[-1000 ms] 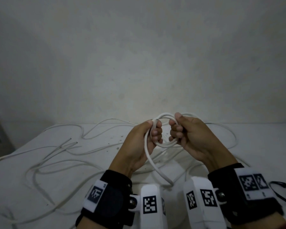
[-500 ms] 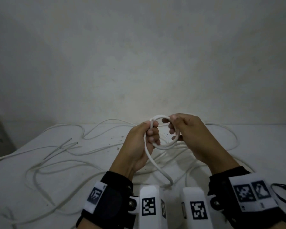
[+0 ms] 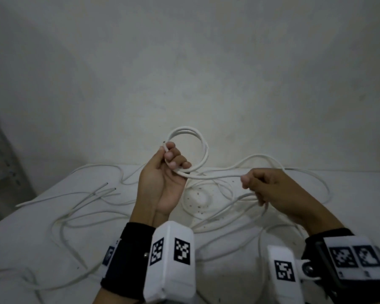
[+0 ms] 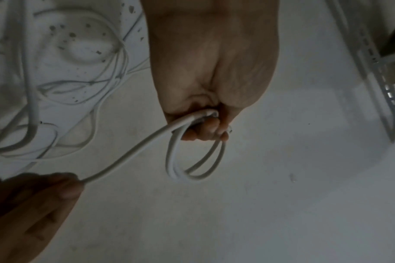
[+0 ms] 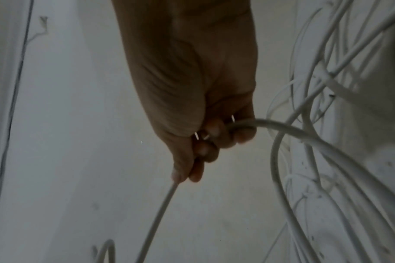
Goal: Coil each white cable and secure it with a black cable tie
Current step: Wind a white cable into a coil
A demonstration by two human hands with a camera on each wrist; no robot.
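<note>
A small coil of white cable (image 3: 201,140) stands upright in the air, and my left hand (image 3: 165,170) grips its lower left side with curled fingers. The coil (image 4: 192,167) hangs below those fingers (image 4: 205,131) in the left wrist view. From the coil a straight run of white cable (image 3: 215,176) leads right into my right hand (image 3: 263,183), which holds it in a closed fist. In the right wrist view the cable (image 5: 160,213) leaves the right hand (image 5: 203,142) between thumb and fingers. No black cable tie shows near the hands.
Loose white cables (image 3: 79,198) sprawl over the white table (image 3: 31,249), several tangled under and right of my hands (image 3: 239,207). A plain wall (image 3: 184,73) rises right behind the table. A metal rack (image 3: 0,163) stands at the far left.
My hands have moved apart: the right hand slid right along the cable away from the coil. The left hand lifted the coil, which now shows a wider loop.
</note>
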